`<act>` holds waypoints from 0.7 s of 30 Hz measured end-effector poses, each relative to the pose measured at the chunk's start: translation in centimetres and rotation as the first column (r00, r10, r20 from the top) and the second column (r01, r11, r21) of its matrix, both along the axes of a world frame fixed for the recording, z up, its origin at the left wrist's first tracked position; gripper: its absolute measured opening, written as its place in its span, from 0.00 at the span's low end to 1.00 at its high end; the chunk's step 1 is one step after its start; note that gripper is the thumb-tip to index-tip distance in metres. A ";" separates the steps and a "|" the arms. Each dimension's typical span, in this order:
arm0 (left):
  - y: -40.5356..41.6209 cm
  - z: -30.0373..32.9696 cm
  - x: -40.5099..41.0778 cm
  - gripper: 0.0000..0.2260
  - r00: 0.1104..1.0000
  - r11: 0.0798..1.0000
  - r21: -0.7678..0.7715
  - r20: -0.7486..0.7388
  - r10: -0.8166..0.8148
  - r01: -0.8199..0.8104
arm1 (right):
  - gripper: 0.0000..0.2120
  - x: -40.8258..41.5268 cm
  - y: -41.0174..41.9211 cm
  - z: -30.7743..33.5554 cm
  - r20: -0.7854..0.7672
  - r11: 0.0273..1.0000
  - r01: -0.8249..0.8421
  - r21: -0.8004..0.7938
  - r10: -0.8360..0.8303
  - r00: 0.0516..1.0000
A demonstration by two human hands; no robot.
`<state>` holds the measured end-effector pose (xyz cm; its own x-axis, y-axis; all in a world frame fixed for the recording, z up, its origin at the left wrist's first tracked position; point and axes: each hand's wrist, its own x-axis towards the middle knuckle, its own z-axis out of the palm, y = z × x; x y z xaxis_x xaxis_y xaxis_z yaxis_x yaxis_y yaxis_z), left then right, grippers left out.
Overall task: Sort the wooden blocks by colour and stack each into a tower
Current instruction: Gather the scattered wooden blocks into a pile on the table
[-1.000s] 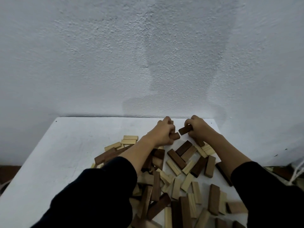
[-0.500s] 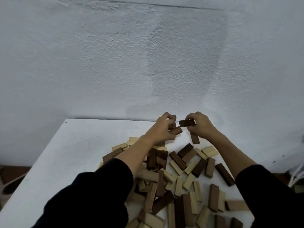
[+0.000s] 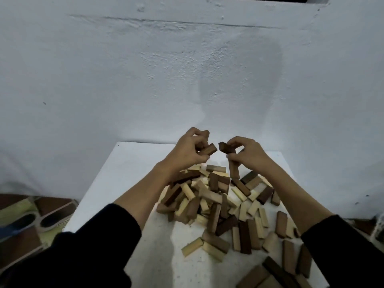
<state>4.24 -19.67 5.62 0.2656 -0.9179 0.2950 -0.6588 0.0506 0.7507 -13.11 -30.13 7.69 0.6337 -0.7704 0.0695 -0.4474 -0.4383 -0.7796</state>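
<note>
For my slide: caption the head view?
Both hands hold dark blocks above the unsorted pile.

The person is wearing a dark, near-black long-sleeved top. The left sleeve [image 3: 83,252] is filling the lower left of the frame, its cuff ending partway up the forearm; the right sleeve [image 3: 345,246] is showing at the lower right, cuff pushed back the same way. Both forearms are showing bare from the cuffs up to the left hand [image 3: 187,151] and right hand [image 3: 247,153] at centre frame.
</note>
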 end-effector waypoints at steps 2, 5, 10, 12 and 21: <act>2.6 -0.8 0.7 0.09 0.999 0.999 0.018 -0.010 0.048 -0.047 | 0.11 0.6 2.4 -0.8 -0.010 0.999 -0.036 0.018 0.036 0.999; 5.8 -1.9 1.6 0.11 0.996 0.994 0.067 -0.015 0.090 -0.089 | 0.12 1.5 4.9 -2.4 -0.073 0.995 -0.093 -0.020 0.092 0.993; 9.0 -4.2 2.2 0.11 0.998 0.976 0.206 0.029 0.063 -0.068 | 0.12 2.3 6.4 -4.4 -0.216 0.994 -0.103 -0.023 0.095 0.972; 9.8 -5.5 2.2 0.12 0.996 0.963 0.263 0.074 0.042 -0.060 | 0.13 2.3 7.2 -5.0 -0.242 0.992 -0.115 -0.047 0.100 0.965; 11.6 -8.7 0.4 0.22 0.996 0.965 0.248 0.010 0.090 -0.090 | 0.20 2.5 10.5 -7.5 -0.140 0.992 -0.127 -0.013 0.124 0.982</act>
<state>4.61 -8.09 -3.09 0.3508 -0.9344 0.0612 -0.6512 -0.1965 0.7330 -10.58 -19.65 0.20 0.7297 -0.6837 -0.0095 -0.4907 -0.5139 -0.7036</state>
